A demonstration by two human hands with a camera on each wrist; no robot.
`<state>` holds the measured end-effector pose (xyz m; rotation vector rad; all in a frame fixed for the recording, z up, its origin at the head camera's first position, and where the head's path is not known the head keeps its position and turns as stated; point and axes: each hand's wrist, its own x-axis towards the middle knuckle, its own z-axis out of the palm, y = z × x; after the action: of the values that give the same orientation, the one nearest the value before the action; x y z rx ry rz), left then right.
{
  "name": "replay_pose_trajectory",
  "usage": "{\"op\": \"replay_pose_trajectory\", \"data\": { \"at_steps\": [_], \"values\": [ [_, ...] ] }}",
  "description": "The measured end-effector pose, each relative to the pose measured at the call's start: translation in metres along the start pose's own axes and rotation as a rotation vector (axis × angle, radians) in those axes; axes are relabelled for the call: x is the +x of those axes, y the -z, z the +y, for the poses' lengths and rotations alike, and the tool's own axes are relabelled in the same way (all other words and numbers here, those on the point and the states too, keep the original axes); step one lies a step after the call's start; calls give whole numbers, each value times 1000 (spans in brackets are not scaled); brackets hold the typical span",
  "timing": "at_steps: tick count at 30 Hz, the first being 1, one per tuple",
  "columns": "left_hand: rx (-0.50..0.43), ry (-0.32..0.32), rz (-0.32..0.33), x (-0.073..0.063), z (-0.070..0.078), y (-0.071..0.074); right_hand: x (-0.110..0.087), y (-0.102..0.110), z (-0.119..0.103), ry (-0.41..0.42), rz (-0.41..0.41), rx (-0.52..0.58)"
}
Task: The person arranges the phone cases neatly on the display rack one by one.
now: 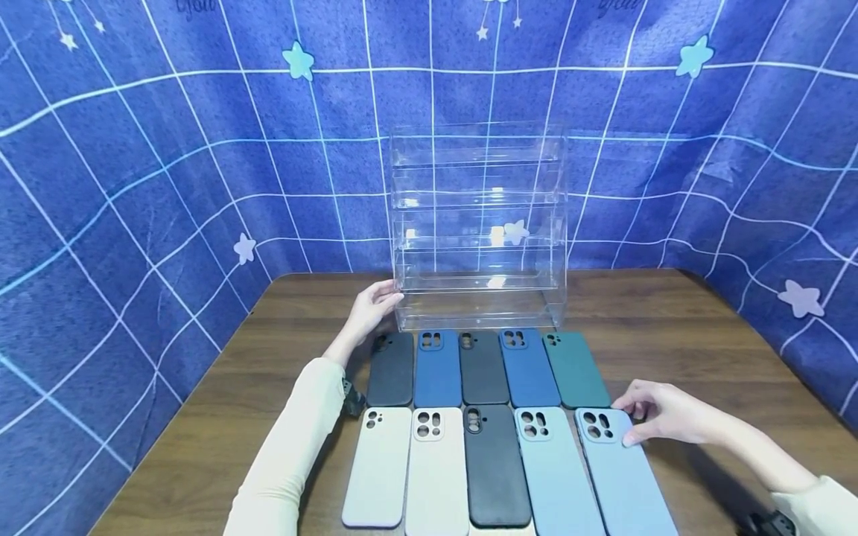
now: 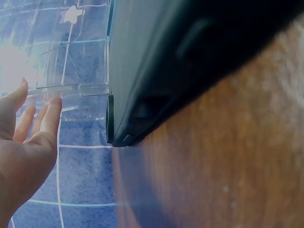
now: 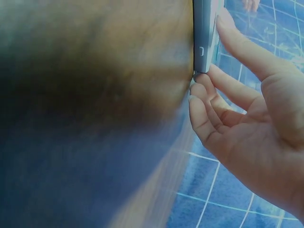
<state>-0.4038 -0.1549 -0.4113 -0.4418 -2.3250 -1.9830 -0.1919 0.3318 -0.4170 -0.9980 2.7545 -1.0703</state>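
Head: left hand (image 1: 374, 307) at clear rack's (image 1: 479, 283) left side; right hand (image 1: 660, 413) pinches light-blue case (image 1: 626, 476), right end of row farther from rack.
Left wrist: thumb, fingers apart.
Right wrist: case edge pinched. Likely pick-up; lift calls for firm pinch.

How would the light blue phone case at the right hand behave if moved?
The light blue phone case would probably feel light, being slim with open camera holes. It may be stiff: its long edges look straight with the right hand pinching a corner. Its broad, flat back suggests sliding rather than rolling if pushed.
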Motion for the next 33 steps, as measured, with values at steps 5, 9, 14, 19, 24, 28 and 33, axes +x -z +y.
{"op": "replay_pose_trajectory", "data": {
  "at_steps": [5, 9, 14, 19, 24, 28, 33],
  "values": [
    [-11, 4, 4, 1, 1, 1, -1, -2, -2, 7, 16, 8],
    [-3, -5, 6, 1, -1, 2, 0, -5, -2, 19, 30, -11],
    [28, -13, -6, 0, -4, 2, 1, -6, -1, 7, -16, -48],
    [13, -30, -13, -1, -3, 1, 3, 1, -2, -79, -115, 25],
    [17, -18, -21, -2, -3, 2, 4, 11, -6, -79, -193, 203],
    [21, -21, -17, -1, -4, 2, 9, 18, -8, -99, -164, 241],
    [44, -22, -25, 2, -3, 3, 14, 23, -11, -171, -118, 214]
  ]
}}
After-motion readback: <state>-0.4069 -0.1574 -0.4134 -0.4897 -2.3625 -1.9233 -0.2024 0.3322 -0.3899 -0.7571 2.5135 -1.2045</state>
